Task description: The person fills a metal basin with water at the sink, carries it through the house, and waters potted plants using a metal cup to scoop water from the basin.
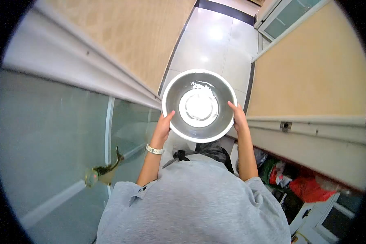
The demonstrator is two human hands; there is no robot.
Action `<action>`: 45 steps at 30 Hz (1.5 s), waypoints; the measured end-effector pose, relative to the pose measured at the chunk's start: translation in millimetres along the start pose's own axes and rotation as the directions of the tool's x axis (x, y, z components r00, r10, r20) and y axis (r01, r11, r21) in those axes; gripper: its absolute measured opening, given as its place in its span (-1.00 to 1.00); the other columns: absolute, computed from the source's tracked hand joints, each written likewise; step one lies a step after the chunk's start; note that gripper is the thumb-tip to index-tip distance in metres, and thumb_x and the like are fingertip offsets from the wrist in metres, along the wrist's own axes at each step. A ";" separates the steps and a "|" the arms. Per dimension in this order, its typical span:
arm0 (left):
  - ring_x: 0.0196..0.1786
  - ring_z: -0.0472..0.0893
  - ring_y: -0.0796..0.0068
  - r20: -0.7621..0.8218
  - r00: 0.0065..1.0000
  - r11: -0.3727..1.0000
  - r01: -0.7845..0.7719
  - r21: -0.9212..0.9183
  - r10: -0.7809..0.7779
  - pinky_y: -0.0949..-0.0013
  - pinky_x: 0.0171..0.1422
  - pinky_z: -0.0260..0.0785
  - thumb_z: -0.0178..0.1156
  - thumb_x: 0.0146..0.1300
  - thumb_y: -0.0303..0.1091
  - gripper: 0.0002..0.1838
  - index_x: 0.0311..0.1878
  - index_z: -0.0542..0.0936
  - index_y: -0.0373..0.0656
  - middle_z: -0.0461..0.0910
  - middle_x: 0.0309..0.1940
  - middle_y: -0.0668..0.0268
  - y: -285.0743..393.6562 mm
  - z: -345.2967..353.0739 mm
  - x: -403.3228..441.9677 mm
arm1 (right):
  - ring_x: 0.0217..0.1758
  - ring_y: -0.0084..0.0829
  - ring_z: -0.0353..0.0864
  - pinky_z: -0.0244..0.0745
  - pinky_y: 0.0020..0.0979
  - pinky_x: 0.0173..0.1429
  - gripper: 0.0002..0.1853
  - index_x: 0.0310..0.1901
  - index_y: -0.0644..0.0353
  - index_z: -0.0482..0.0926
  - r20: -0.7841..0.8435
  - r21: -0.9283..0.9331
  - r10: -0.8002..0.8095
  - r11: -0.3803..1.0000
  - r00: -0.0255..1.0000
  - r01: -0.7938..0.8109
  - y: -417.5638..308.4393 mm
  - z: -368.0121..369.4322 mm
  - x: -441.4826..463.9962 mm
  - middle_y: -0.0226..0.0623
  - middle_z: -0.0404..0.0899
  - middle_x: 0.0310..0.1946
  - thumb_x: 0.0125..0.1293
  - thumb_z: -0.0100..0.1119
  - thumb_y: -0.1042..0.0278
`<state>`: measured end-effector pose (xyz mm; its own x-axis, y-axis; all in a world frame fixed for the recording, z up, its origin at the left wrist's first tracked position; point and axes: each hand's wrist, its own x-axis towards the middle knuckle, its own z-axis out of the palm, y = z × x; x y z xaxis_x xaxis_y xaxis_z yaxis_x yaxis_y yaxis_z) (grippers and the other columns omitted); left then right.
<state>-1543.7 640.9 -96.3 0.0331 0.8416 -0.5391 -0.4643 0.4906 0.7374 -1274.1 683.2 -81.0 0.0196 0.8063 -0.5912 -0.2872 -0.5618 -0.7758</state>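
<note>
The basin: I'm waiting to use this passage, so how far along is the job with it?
Lifting looks done: the basin is held up in front of the body, above the floor. In hand is the holding, with the left hand and right hand on opposite sides of the rim. Setting it down is probably left, as only the hands visibly support it. Glare hides whether it contains water.

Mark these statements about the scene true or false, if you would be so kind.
1. The left hand and right hand hold opposite sides of the metal basin. True.
2. The basin is upside down. False: its open side faces up.
3. A wristband is on the right wrist. False: the pale wristband is on the left.
4. Something red lies low on the person's right. True.
5. The grey shirt has long sleeves. False: both forearms are bare.
</note>
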 end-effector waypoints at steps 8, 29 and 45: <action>-0.12 0.46 0.39 -0.238 0.969 0.989 0.028 -0.145 -0.063 0.38 -0.02 0.32 -0.02 0.14 -0.40 -0.65 0.00 0.29 -0.30 0.44 -0.16 0.17 1.7 74.1 108.8 | -0.04 -0.40 0.33 0.18 -0.44 0.06 -0.53 0.02 0.33 0.29 0.104 -0.147 -0.066 0.986 0.992 0.081 -64.9 -42.5 141.8 -0.19 0.39 -0.11 0.12 0.01 0.22; -0.03 0.39 0.47 0.000 0.992 0.992 0.128 -0.019 -0.128 0.43 0.02 0.27 -0.04 0.15 -0.39 -0.60 0.07 0.23 -0.25 0.36 -0.05 0.23 203.6 211.4 301.7 | -0.05 -0.42 0.35 0.21 -0.45 0.04 -0.55 0.00 0.33 0.29 -0.022 0.000 0.005 1.000 1.000 -0.005 -276.1 -27.0 285.7 -0.21 0.39 -0.10 0.13 0.01 0.23; -0.12 0.43 0.46 0.040 0.987 0.985 0.149 0.085 -0.153 0.42 -0.04 0.31 -0.03 0.13 -0.43 -0.66 0.00 0.28 -0.28 0.41 -0.14 0.21 334.6 311.7 529.9 | -0.08 -0.44 0.37 0.23 -0.48 0.00 -0.59 0.00 0.32 0.31 -0.082 0.064 -0.083 0.994 0.993 0.089 -446.7 -7.5 475.8 -0.23 0.42 -0.14 0.15 -0.02 0.28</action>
<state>-1405.6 1321.5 -8.3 0.1388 0.7650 -0.6289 -0.3774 0.6280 0.6806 -1129.3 1316.4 -17.5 0.1223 0.8324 -0.5405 -0.3453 -0.4749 -0.8095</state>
